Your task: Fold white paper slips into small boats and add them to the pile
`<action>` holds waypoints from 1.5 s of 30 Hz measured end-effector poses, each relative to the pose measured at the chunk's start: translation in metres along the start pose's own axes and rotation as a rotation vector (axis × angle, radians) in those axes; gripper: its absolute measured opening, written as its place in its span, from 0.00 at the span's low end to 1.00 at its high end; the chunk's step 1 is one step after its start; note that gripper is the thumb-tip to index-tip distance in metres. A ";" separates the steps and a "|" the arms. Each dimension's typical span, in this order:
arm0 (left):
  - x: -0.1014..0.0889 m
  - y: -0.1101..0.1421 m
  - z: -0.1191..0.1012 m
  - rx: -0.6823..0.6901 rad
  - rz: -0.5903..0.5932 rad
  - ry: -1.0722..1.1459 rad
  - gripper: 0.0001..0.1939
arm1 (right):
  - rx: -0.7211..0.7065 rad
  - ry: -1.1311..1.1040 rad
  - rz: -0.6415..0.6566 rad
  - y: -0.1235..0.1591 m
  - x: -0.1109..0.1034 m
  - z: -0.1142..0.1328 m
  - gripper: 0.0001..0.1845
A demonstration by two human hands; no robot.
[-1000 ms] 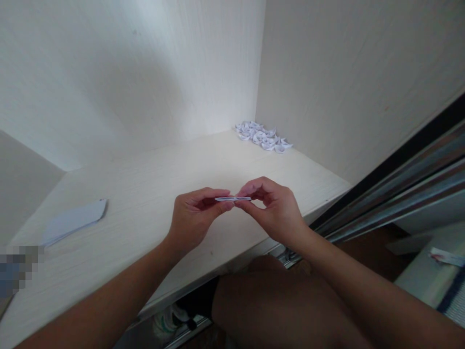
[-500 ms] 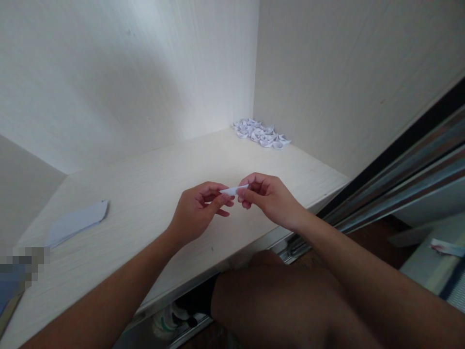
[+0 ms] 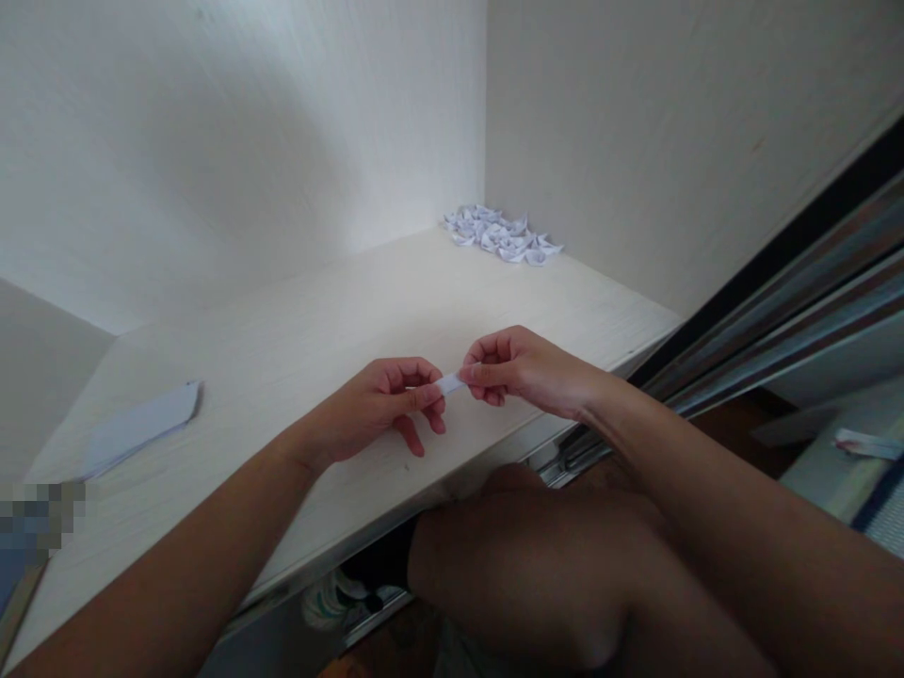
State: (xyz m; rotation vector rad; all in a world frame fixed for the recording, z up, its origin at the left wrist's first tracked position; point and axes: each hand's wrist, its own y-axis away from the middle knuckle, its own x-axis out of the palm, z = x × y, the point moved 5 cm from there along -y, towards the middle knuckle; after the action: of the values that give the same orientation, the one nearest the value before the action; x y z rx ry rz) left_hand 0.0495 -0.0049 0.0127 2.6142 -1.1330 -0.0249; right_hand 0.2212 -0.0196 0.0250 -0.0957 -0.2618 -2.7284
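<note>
Between my two hands is a small piece of folded white paper (image 3: pixel 450 383), held above the front part of the white shelf (image 3: pixel 297 330). My left hand (image 3: pixel 385 400) pinches its left end with thumb and forefinger, the lower fingers hanging loose. The right end sits in the pinch of my right hand (image 3: pixel 505 367), whose other fingers are curled. Both sets of fingertips partly cover the paper. Beyond my hands, a pile of small folded white paper shapes (image 3: pixel 501 235), like little boats, lies in the back right corner.
A stack of white paper sheets (image 3: pixel 141 428) lies on the shelf at the left. Walls rise behind and at both sides. A dark-edged sliding door frame (image 3: pixel 763 245) stands at the right. My bent leg (image 3: pixel 508 565) is below the shelf's front edge.
My left hand has turned slightly and the paper between the hands now slants more. My right hand keeps its pinch. The view has shifted a little, so the pile appears higher.
</note>
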 end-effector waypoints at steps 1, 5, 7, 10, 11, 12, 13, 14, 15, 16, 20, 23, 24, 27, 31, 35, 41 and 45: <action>0.001 0.000 0.000 -0.008 0.017 -0.003 0.14 | 0.010 0.004 0.015 0.001 0.001 0.000 0.13; 0.004 0.002 -0.002 -0.002 0.102 -0.065 0.13 | 0.103 -0.037 0.098 0.002 0.005 -0.004 0.11; 0.005 0.004 -0.003 -0.013 0.137 -0.094 0.13 | 0.146 -0.052 0.136 0.003 0.008 -0.007 0.11; 0.004 0.005 -0.004 -0.049 0.159 -0.112 0.13 | 0.167 -0.036 0.167 0.002 0.010 -0.009 0.10; 0.003 0.005 -0.004 -0.054 0.160 -0.118 0.13 | 0.162 -0.023 0.168 0.002 0.010 -0.009 0.10; 0.003 0.004 -0.004 -0.049 0.151 -0.121 0.13 | 0.147 -0.005 0.159 0.002 0.008 -0.009 0.10; 0.002 0.004 -0.003 -0.038 0.130 -0.120 0.13 | 0.120 0.025 0.143 0.001 0.006 -0.008 0.10; 0.001 0.002 -0.003 -0.020 0.095 -0.115 0.12 | 0.081 0.075 0.120 0.000 0.003 -0.006 0.09; -0.001 0.001 -0.001 0.001 0.046 -0.107 0.12 | 0.031 0.141 0.092 -0.001 0.000 -0.005 0.08; -0.003 -0.001 -0.001 0.027 -0.014 -0.099 0.12 | -0.028 0.216 0.060 -0.002 -0.002 -0.003 0.07; -0.009 -0.002 -0.004 0.170 -0.268 -0.148 0.12 | -0.250 0.423 -0.074 -0.004 -0.005 0.003 0.07; -0.011 0.001 -0.013 0.282 -0.389 -0.219 0.11 | -0.350 0.435 -0.158 -0.003 -0.003 0.004 0.08; -0.011 0.003 -0.016 0.311 -0.416 -0.242 0.10 | -0.368 0.429 -0.177 -0.003 -0.003 0.004 0.08; -0.011 0.007 -0.023 0.385 -0.467 -0.318 0.07 | -0.423 0.446 -0.227 -0.002 -0.003 0.005 0.07; -0.009 0.009 -0.028 0.457 -0.498 -0.391 0.03 | -0.501 0.551 -0.269 0.000 -0.001 0.009 0.07; -0.010 0.010 -0.029 0.497 -0.507 -0.429 0.03 | -0.548 0.627 -0.284 0.003 0.003 0.013 0.07; -0.011 0.008 -0.024 0.572 -0.476 -0.487 0.02 | -0.633 0.754 -0.291 0.006 0.003 0.016 0.05; -0.008 0.010 -0.025 0.671 -0.545 -0.584 0.05 | -0.719 0.801 -0.244 0.005 0.007 0.014 0.04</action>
State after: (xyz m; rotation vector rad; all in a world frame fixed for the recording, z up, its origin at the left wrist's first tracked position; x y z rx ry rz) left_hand 0.0401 0.0010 0.0383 3.5968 -0.5704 -0.6656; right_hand 0.2174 -0.0242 0.0404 0.8530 0.9710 -2.6879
